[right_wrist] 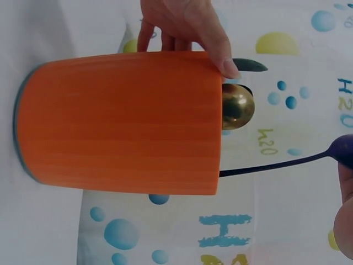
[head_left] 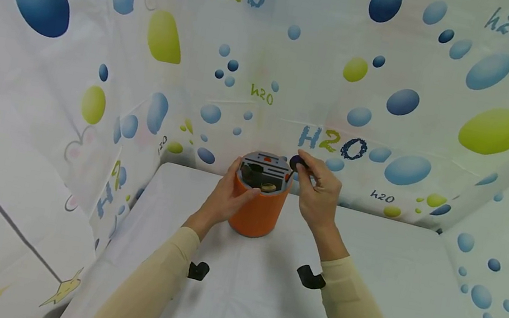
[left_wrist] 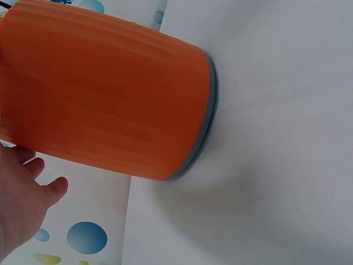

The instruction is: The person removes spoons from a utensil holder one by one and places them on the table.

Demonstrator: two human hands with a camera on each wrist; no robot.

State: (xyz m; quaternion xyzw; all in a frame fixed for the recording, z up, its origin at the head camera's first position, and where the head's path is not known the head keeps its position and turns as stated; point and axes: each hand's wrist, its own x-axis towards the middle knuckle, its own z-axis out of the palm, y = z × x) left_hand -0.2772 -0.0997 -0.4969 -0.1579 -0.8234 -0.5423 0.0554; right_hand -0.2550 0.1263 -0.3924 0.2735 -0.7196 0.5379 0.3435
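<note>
On the table stands an orange utensil holder (head_left: pixel 255 213) with a grey slotted top (head_left: pixel 266 164) and a grey base rim. My left hand (head_left: pixel 226 198) grips its left side near the top, the thumb along the front rim. My right hand (head_left: pixel 321 193) pinches a dark spoon (head_left: pixel 296 162) by its bowl, above the holder's right side. In the right wrist view, the spoon's thin handle (right_wrist: pixel 276 165) runs down into the holder; its lower end is hidden. A gold spoon (right_wrist: pixel 238 107) and a dark green utensil (right_wrist: pixel 251 65) stick out near the left thumb.
A white cloth covers the table (head_left: pixel 364 292). Behind it rises a white curtain (head_left: pixel 300 76) printed with blue and lime spots and H2O lettering, with similar sheets at the sides. A black wrist mount (head_left: pixel 311 277) sits by each sleeve.
</note>
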